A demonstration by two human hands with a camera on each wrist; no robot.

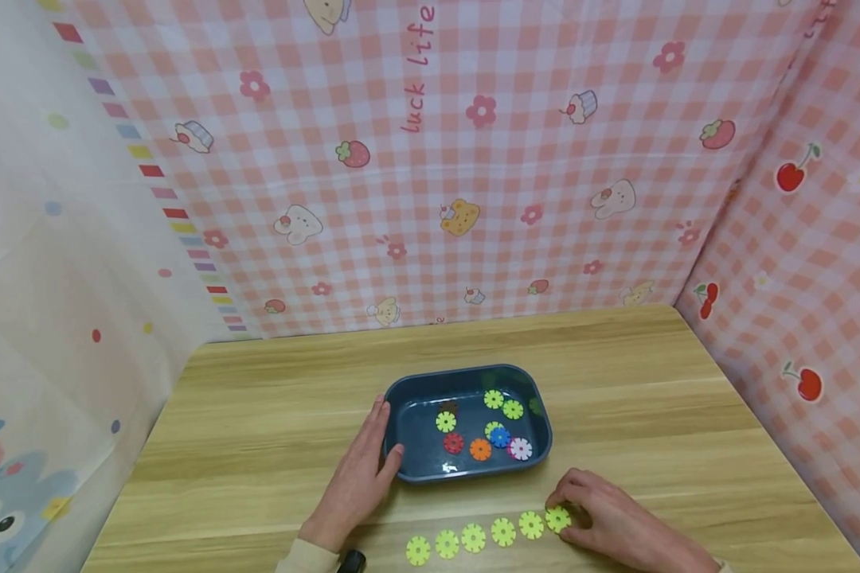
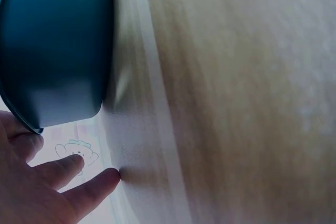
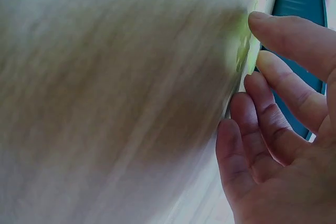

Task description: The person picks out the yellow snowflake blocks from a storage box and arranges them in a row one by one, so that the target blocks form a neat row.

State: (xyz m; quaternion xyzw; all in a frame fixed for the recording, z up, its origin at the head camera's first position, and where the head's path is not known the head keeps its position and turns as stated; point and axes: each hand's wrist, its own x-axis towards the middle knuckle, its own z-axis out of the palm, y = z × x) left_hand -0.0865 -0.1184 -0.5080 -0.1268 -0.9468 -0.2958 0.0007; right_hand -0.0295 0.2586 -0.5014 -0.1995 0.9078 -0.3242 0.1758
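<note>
1. Head view: the right hand (image 1: 605,516), lower right of the frame, has thumb and index clamped on a green disc (image 1: 559,524) at the right end of a row on the counter (image 1: 258,414). The five other discs (image 1: 468,541) run off toward the bottom centre, so the line climbs a bit to the right. My tip: copy the neighbouring gap and line up the middles before letting go. The tray (image 1: 423,455) sits just above the row, with the left hand (image 1: 354,481) along its left side, thumb at the near left rim. Inside there's more green, one piece partly under the blue disc (image 1: 500,437).

2. Left wrist view: tray in the upper left, left fingers coming in from the lower left, pretty straight and spread apart, touching near the rim. Can't see the thumb here. A light steadying touch is plenty imo; leaning on it could shove the tray.

3. Right wrist view: the held disc is a yellow-green sliver at upper right, between thumb and index; the other fingers are bent below it. Tray's behind. I'd ease both fingertips off evenly, otherwise the disc may get dragged crooked.
</note>
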